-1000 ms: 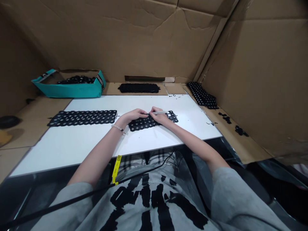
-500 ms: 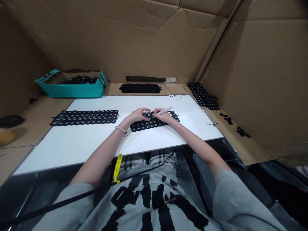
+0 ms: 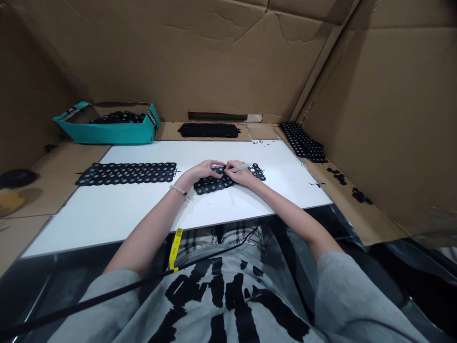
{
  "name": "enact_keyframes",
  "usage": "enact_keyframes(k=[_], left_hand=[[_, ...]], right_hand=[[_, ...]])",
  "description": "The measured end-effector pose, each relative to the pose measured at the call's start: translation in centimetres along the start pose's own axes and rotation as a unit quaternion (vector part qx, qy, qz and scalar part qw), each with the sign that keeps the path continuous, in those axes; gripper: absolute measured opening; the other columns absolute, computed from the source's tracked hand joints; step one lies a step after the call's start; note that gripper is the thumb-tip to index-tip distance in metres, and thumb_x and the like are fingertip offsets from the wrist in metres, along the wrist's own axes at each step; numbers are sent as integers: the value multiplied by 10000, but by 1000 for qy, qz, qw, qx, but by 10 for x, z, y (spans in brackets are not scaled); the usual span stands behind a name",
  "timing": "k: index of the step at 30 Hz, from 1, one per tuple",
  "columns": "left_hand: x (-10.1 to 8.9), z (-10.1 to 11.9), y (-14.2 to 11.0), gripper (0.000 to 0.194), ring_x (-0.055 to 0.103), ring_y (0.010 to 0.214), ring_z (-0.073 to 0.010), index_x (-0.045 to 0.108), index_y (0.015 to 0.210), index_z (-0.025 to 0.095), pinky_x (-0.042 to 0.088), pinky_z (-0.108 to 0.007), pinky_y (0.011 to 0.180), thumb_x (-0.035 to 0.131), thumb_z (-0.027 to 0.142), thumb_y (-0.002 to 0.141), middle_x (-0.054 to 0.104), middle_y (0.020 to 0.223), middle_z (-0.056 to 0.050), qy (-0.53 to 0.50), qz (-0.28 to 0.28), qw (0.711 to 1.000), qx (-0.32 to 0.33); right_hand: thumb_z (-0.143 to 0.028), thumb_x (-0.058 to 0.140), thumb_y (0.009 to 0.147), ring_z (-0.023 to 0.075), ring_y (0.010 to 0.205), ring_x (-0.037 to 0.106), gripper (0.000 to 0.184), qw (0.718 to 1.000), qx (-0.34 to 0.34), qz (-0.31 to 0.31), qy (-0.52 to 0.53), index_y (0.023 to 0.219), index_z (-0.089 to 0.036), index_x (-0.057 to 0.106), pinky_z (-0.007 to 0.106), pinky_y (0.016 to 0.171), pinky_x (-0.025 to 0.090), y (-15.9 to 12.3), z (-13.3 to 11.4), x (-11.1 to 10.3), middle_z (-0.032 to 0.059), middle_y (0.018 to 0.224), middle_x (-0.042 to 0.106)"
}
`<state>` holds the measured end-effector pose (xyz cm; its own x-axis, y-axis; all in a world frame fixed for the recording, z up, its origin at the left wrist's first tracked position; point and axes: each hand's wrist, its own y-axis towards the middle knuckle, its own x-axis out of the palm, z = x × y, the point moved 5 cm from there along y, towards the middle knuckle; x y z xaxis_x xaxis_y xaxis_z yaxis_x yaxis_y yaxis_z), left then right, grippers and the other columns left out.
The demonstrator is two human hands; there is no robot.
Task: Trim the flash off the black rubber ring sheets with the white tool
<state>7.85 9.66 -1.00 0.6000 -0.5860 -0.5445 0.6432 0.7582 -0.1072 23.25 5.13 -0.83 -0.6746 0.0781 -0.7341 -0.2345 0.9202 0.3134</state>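
Observation:
A black perforated sheet (image 3: 209,187) with rows of round pale spots lies on the white board (image 3: 150,209) in front of me. My left hand (image 3: 204,170) grips its upper edge, thumb on top and fingers curled round. In my right hand (image 3: 242,175) is a slim white pen-like tool (image 3: 242,167), pinched so that it slants up to the right. The tool's tip is hidden near the fingertips, close to my left hand. Part of the sheet is covered by both hands. To the left rests a longer spotted black sheet (image 3: 132,174).
A teal box (image 3: 110,135) holding black pieces stands back left. Stacked black sheets (image 3: 209,130) lie behind the board, and more sheets (image 3: 302,143) on the right. Small black clusters (image 3: 360,196) lie on the cardboard ledge. Cardboard walls (image 3: 214,62) enclose the work area.
My right hand has shifted slightly left and the white tool has tilted flatter, its end a little lower. My left hand stays almost in place on the sheet.

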Motion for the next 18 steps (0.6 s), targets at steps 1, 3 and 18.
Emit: enact_keyframes(k=[1, 3, 18], left_hand=[[-1, 1, 0, 698, 614, 1121, -279, 645, 1293, 169, 434, -350, 983, 773, 364, 635, 700, 1243, -72, 11, 1, 1000, 0], [-2, 3, 0, 656, 623, 1079, -272, 666, 1257, 162, 443, -337, 949, 767, 373, 644, 710, 1214, -76, 38, 10, 999, 10], [-9, -8, 5, 324, 577, 707, -195, 723, 735, 159, 392, -306, 686, 751, 467, 640, 698, 714, -35, 72, 55, 996, 16]], right_hand=[[-299, 561, 826, 208, 857, 597, 144, 1000, 1, -6, 9, 712, -211, 571, 336, 814, 396, 1, 2, -1, 30, 816, 680], [-325, 574, 813, 194, 799, 590, 162, 999, 13, -23, 41, 699, -210, 573, 318, 766, 402, 2, 8, -4, 17, 766, 662], [-393, 584, 796, 178, 775, 604, 204, 980, 57, 18, 188, 698, -214, 572, 301, 786, 449, 5, 16, 0, -5, 742, 654]])
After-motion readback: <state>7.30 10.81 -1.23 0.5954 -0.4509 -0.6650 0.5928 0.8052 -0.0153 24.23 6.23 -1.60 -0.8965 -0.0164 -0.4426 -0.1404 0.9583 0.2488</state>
